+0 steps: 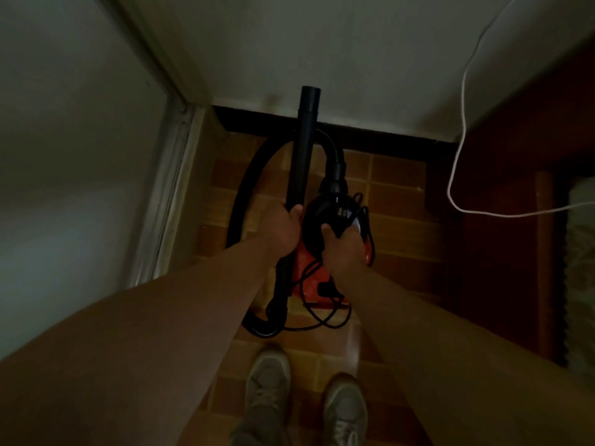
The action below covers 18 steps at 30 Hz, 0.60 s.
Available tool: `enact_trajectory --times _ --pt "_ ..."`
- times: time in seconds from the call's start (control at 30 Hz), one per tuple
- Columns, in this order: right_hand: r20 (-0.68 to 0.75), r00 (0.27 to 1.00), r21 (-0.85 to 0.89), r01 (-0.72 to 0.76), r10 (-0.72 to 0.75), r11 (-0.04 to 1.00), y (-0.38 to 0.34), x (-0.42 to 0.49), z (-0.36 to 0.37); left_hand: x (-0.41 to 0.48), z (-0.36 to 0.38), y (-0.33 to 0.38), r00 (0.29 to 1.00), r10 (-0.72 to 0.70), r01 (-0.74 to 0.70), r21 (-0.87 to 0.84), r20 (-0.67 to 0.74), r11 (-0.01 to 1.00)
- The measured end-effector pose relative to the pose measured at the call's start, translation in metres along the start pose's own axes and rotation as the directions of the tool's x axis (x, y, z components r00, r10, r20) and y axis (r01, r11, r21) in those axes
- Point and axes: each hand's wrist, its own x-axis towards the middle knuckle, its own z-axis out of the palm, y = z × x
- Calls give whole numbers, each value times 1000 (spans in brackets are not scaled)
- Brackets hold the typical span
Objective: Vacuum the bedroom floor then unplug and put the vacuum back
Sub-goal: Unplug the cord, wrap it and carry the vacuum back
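wall (322,59): white, far side, black skirting at its foot.
floor (396,188): brown tiles, dim light; shoes (267,381) at the near edge.
vacuum (309,265): red-and-black canister, centre, close to the far wall; set down or just above the floor, can't tell.
hose (244,181): black, loops out left of the body and back round its near end.
tube (302,146): black, upright, left of the body.
cord (325,320): black, loose loops draped over the body, spilling nearward; no run to a socket visible.
left grip (285,228): closed round the tube's lower end.
right grip (341,249): closed on the body's top, likely its handle.
progress: bundled cord suggests vacuuming and unplugging are done; left: park it, let go.
writing: none readable, too dark.
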Motion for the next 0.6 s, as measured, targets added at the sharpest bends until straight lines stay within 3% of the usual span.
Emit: enact_trajectory --times 0.2,0.6 --pt "-56 998 -52 9 -12 999 8 11 6 19 17 -4 998 16 -22 111 62 994" --pt "-99 992 -88 69 -77 994 15 9 11 29 23 -7 999 42 -38 116 -33 993"
